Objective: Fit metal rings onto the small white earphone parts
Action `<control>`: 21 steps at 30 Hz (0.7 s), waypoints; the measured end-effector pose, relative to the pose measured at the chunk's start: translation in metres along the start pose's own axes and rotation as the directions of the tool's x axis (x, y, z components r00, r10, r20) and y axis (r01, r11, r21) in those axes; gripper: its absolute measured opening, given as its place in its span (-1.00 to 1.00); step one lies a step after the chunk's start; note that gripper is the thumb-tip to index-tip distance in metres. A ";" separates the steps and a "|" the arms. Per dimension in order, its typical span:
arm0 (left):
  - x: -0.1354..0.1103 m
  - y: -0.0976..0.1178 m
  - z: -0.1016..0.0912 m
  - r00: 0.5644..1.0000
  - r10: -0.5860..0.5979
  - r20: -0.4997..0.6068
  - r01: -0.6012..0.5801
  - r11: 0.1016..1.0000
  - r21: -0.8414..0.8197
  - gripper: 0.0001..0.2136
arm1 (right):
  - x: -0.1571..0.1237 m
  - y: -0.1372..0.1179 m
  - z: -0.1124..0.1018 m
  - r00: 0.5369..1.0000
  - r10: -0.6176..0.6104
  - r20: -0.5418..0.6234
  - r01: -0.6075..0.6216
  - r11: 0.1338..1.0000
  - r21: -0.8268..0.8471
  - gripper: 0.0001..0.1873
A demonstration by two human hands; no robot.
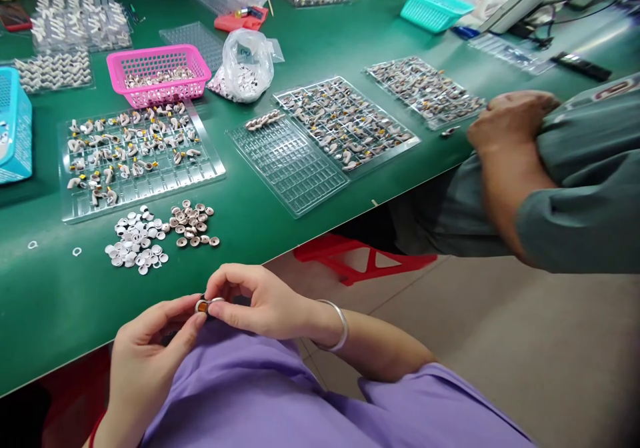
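My left hand [150, 345] and my right hand [255, 301] meet just off the near edge of the green table [310, 55]. Together they pinch a small round part [203, 306] with an orange centre and a metal rim. Both hands have their fingers closed round it. On the table just beyond them lies a heap of small white caps [135, 241] and a smaller heap of brownish caps [193, 223]. Behind the heaps a clear plastic tray [145, 191] holds several small assembled pieces in its cells.
A pink basket [157, 75], a clear bag of parts [246, 65], an empty clear tray [290, 165] and more filled trays [345, 121] sit further back. A blue basket [15, 125] stands at the left. A co-worker's arm [505, 141] rests at the right edge.
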State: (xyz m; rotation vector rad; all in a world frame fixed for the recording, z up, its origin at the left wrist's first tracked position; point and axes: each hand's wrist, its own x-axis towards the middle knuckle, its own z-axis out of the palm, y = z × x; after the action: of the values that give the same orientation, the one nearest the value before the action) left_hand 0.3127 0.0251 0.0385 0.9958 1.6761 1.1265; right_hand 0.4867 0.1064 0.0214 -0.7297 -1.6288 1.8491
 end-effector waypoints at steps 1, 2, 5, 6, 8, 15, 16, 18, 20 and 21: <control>-0.001 0.001 0.000 1.000 0.003 -0.003 -0.003 1.000 0.008 -0.75 | 0.000 0.000 0.001 1.000 -0.012 -0.018 0.011 1.000 -0.028 -0.82; -0.001 0.001 0.000 1.000 0.009 -0.004 -0.009 1.000 0.020 -0.75 | 0.001 0.000 0.001 0.999 -0.022 -0.031 0.021 0.999 -0.043 -0.81; -0.002 0.000 -0.001 0.999 0.040 -0.008 -0.039 0.997 0.063 -0.76 | 0.001 0.002 0.002 0.999 -0.025 -0.046 0.023 0.999 -0.034 -0.81; -0.002 -0.001 -0.002 0.999 0.052 -0.005 -0.052 0.996 0.072 -0.78 | 0.002 0.003 0.002 0.999 -0.008 -0.044 0.007 1.000 -0.013 -0.81; -0.001 -0.004 -0.003 0.997 0.083 0.006 -0.084 0.993 0.089 -0.81 | 0.002 0.005 0.003 0.998 0.055 -0.031 -0.053 0.997 0.059 -0.77; 0.002 -0.013 -0.009 0.953 0.292 0.087 -0.303 0.931 0.204 -0.83 | 0.007 0.010 0.008 0.984 0.175 -0.022 -0.165 0.960 0.228 -0.76; 0.002 -0.013 -0.009 0.947 0.308 0.085 -0.320 0.924 0.212 -0.82 | 0.007 0.010 0.009 0.984 0.175 -0.023 -0.165 0.959 0.229 -0.79; 0.002 -0.014 -0.009 0.940 0.331 0.083 -0.341 0.914 0.219 -0.81 | 0.007 0.009 0.009 0.984 0.174 -0.023 -0.165 0.961 0.221 -0.82; 0.002 -0.014 -0.008 0.935 0.346 0.079 -0.354 0.909 0.220 -0.79 | 0.006 0.008 0.010 0.985 0.170 -0.029 -0.161 0.966 0.205 -0.83; 0.002 -0.014 -0.008 0.933 0.351 0.078 -0.359 0.908 0.217 -0.79 | 0.006 0.007 0.010 0.985 0.166 -0.037 -0.156 0.968 0.194 -0.83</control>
State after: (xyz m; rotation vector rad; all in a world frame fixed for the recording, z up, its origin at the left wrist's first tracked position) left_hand 0.3023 0.0208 0.0267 1.5080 1.6611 1.1512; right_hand 0.4748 0.1032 0.0149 -0.8399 -1.3703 2.0486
